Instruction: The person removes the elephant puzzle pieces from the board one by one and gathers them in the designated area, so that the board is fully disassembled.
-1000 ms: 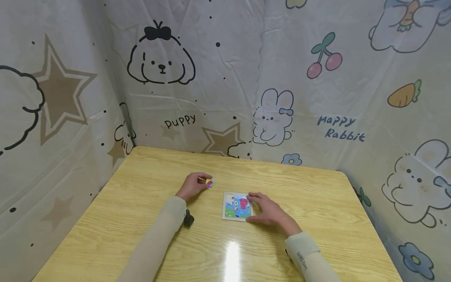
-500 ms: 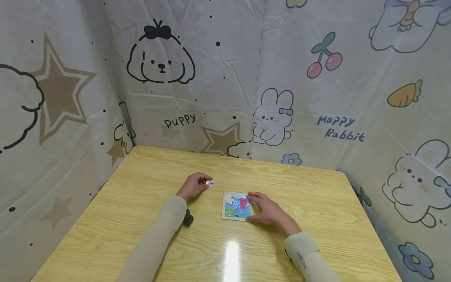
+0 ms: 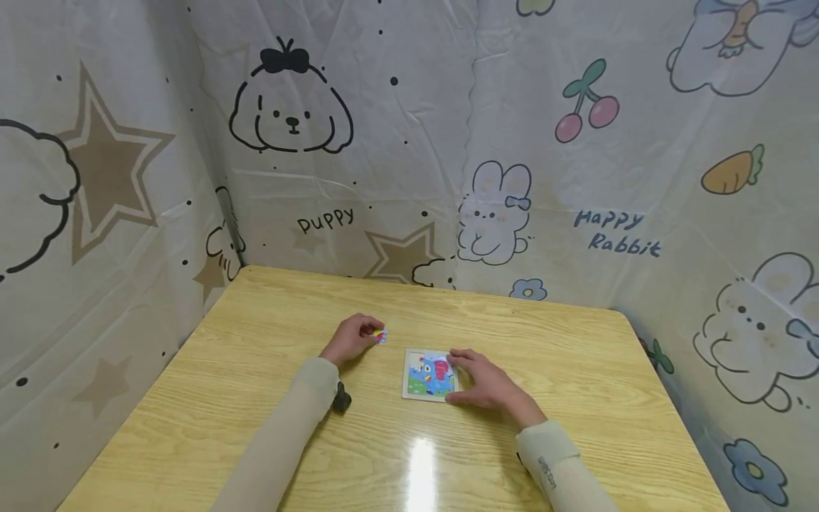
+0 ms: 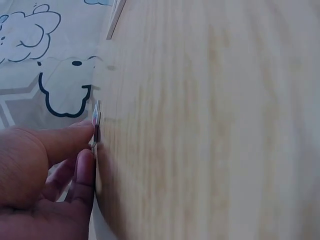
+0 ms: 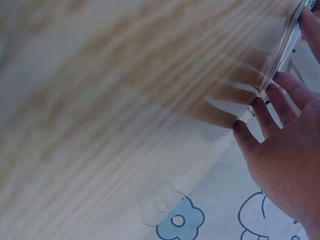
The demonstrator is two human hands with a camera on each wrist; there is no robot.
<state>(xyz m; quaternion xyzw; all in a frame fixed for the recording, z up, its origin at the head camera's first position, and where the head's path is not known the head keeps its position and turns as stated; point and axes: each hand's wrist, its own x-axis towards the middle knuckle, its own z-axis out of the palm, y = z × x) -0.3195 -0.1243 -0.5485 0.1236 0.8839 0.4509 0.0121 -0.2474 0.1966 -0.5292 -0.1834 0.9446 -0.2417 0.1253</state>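
My left hand (image 3: 352,338) pinches a small colourful jigsaw piece (image 3: 382,336) between thumb and fingertips, close over the table left of the puzzle. In the left wrist view the piece (image 4: 96,116) shows edge-on at the fingertips. A square wooden tray puzzle (image 3: 430,384) with a blue elephant picture lies flat in front. A pale bare patch shows at its upper left. My right hand (image 3: 486,382) holds the puzzle's right side, thumb at the near corner and a finger at the far corner. In the right wrist view its other fingertips (image 5: 240,125) rest on the table.
The wooden table (image 3: 544,341) has a glossy light reflection near its front. A cartoon-printed curtain (image 3: 397,142) hangs behind it and along both sides. A black device (image 3: 342,398) sits at the left wrist.
The jigsaw piece has turned slightly in my left fingertips, showing its colours at a different angle. Both hands and the puzzle stay in about the same place.
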